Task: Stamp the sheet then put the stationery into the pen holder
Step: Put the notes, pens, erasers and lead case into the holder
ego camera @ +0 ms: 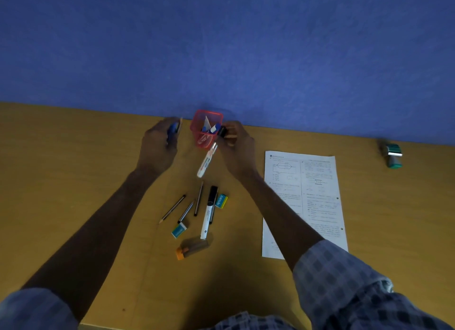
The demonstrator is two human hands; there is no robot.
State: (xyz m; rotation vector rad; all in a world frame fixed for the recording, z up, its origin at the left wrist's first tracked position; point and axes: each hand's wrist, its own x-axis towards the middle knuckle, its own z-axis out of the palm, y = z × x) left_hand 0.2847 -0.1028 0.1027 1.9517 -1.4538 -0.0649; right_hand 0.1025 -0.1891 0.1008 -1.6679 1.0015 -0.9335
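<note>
Red holder (206,129) at the table's (73,182) far edge by the wall, partly filled. Right hand (237,146) pinches a black item at its rim; left hand (158,142) clasps a blue pen. Risk, as I judge it: a rim knock tips the light holder, spilling contents onto the white pen (207,160) lying beside it.

1. Your left hand (158,142) is closed around a blue pen (173,130) and a pencil (180,125), just left of the red mesh pen holder (206,129).
2. Your right hand (237,145) grips a small black item (222,132) at the holder's right side; what it is cannot be told.
3. A white marker (207,161) lies just in front of the holder.
4. Nearer you lie three pencils, a black-capped marker (208,213), two erasers (221,201) and an orange-ended tool (191,249).
5. The printed sheet (304,201) lies right of these, partly under your right forearm.
6. The green stamp (392,155) sits well apart at the far right, by the blue wall (221,46).
</note>
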